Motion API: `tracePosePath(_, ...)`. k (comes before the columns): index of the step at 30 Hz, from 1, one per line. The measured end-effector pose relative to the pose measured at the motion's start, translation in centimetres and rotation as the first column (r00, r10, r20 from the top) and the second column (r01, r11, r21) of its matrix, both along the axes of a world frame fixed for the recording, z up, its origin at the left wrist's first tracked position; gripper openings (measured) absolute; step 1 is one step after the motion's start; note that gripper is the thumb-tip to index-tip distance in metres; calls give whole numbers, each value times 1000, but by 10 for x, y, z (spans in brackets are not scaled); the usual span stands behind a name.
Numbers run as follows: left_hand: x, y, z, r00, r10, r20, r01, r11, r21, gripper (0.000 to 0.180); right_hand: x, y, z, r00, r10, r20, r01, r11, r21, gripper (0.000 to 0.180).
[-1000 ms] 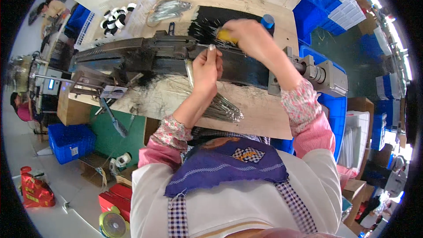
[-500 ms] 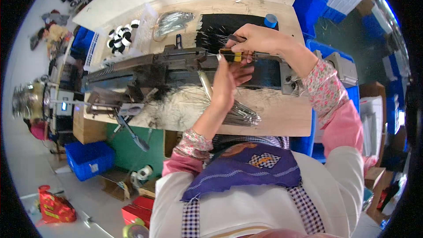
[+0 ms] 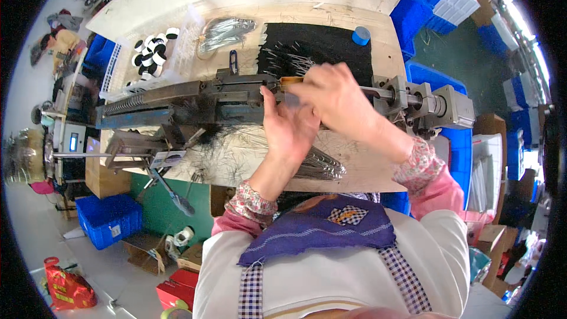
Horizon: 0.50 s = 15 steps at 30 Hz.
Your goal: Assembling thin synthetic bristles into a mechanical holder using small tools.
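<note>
My left hand (image 3: 290,131) is palm up at the end of the long dark metal machine (image 3: 236,90). Its thumb points up beside the machine's end, apart from the other fingers, and some fingertips are hidden. Just right of it, my right hand (image 3: 339,101) hangs over the machine, its fingers smeared by motion. A small yellow-orange piece (image 3: 290,81) shows at the right hand's fingertips; whether it is held I cannot tell. Beyond the hands, thin wire-stemmed pieces with dark bristles (image 3: 292,59) lie on a black cloth (image 3: 333,38). A bundle of wire stems (image 3: 322,165) lies nearer me.
A white plastic basket (image 3: 192,35) with several black-and-white rolls stands at the back left, near a clear bag of wires (image 3: 227,32). A blue cap-like cylinder (image 3: 361,35) sits on the cloth. Metal shaft housings (image 3: 428,103) are at the right; a jointed arm (image 3: 171,192) juts out front left.
My right hand has moved down toward me and turned; the black-and-yellow piece under its fingers now shows only in part. The left hand has shifted slightly left, palm turned up.
</note>
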<state>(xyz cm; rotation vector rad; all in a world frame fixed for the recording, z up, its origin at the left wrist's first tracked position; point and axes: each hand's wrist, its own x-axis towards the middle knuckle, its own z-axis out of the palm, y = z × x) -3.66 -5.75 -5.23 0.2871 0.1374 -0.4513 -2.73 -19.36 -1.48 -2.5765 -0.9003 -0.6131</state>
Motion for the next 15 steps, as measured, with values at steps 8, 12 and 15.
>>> tracePosePath(8,-8,2,-6,992,79,95,-83,996,40,76,31,-13,2,970,-23,-242,62,986,153,13)
tracePosePath(12,-6,5,-11,980,41,197,-53,997,53,72,32,-8,5,985,2,-170,23,989,146,12)
tracePosePath(15,-5,2,-7,985,53,167,-68,994,83,72,29,-16,6,977,-16,-212,41,993,114,13)
